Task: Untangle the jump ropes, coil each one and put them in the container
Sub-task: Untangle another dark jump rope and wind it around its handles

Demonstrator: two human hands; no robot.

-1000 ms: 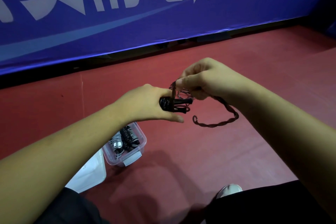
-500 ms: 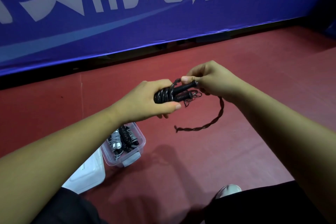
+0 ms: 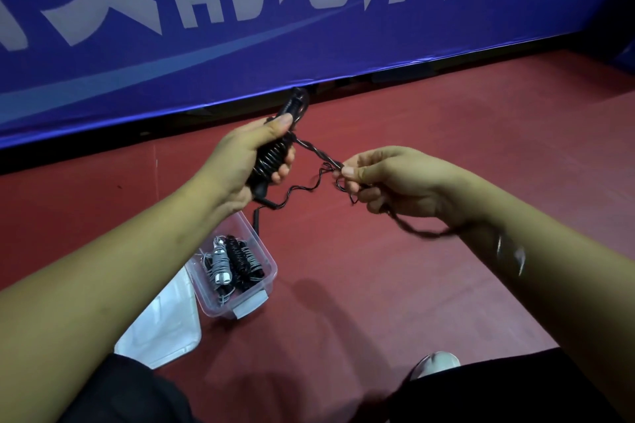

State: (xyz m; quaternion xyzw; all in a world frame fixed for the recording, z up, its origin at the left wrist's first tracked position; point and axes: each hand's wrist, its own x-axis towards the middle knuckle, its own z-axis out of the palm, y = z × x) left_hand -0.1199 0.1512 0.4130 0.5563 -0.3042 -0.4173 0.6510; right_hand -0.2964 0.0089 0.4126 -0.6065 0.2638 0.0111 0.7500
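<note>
Setting: a red floor ran up to a blue banner with large pale lettering, seen from above by a person looking down at their own bare forearms.
Left hand: the left hand was raised over the floor, gripping a black jump rope whose cord was wound in tight turns round its handles.
Left fingers: the fingers were curled round the wound bundle from below, and the thumb lay pressed along its upper side – a firm, closed grip. One handle end stuck out past the thumb towards the banner; the other end poked out under the heel of the hand.
Right hand: the right hand was held beside the left, apart from it, at about the same height.
Right fingers: thumb and forefinger pinched the twisted cord at their tips; the other fingers were curled in loosely underneath.
Cord: a taut twisted length ran from the bundle to the pinch. A slack wavy strand sagged between the two hands, and a blurred tail hung below the right wrist.
Container: a clear plastic container sat on the floor under the left forearm – inside lay a grey coiled rope and a black coiled rope, side by side.
Lid: a white lid lay flat on the floor, touching the container's near side.
Foreground: dark clothing covered the bottom edge, and the toe of a pale shoe showed there.
</note>
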